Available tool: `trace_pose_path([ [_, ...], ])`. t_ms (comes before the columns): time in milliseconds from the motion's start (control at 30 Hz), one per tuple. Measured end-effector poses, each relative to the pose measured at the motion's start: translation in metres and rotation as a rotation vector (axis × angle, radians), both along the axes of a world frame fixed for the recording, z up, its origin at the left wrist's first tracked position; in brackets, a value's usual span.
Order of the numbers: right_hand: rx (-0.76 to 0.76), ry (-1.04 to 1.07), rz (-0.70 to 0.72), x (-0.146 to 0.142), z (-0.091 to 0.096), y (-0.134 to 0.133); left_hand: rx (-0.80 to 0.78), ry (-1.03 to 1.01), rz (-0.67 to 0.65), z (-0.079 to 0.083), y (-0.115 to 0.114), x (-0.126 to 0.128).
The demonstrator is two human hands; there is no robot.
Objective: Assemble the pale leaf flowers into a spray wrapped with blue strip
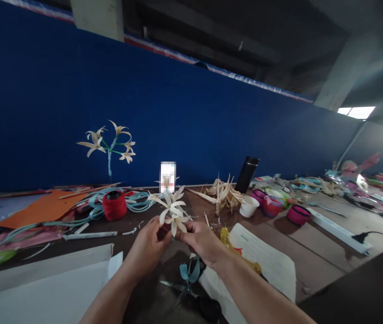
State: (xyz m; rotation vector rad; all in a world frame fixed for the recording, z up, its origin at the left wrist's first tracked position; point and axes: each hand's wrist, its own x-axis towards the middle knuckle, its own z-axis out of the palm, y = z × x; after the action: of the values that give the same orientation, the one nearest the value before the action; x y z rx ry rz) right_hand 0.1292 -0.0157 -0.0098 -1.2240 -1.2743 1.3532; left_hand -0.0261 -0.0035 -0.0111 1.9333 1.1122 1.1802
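Head view: your left hand and right hand meet over the table, holding a cluster of white flowers between them. The fingers of both are nearly closed, pinching around the base of the blooms; you cannot tell exactly where the tips grip, as petals cover them. Below the flowers lie black-handled scissors, open, with a blue piece over them. A yellow tool and a written sheet lie partly behind your right forearm. Ahead stand dry husks, a white cup and a red roll, with a finished-looking flower spray upright against the blue partition.
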Motion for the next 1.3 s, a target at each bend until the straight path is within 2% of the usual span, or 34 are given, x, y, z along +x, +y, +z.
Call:
trace_pose_path([
  [300, 0.053, -0.123, -0.037, 0.000, -0.001, 0.000, -0.056, -0.023, -0.075, 0.002, 0.000, -0.004],
  [633, -0.002, -0.079, -0.021, -0.005, 0.006, -0.003, -0.146, -0.114, -0.104, 0.005, 0.000, -0.006],
  [800, -0.019, -0.075, -0.045, -0.010, 0.008, -0.003, -0.092, -0.010, -0.029, 0.008, -0.001, -0.010],
  [1133, -0.013, -0.027, -0.061, -0.018, 0.010, -0.005, -0.126, -0.060, -0.087, 0.007, 0.002, -0.011],
  [1300, 0.002, -0.021, -0.092, -0.020, 0.007, -0.004, -0.146, -0.050, -0.074, 0.005, 0.002, -0.011],
])
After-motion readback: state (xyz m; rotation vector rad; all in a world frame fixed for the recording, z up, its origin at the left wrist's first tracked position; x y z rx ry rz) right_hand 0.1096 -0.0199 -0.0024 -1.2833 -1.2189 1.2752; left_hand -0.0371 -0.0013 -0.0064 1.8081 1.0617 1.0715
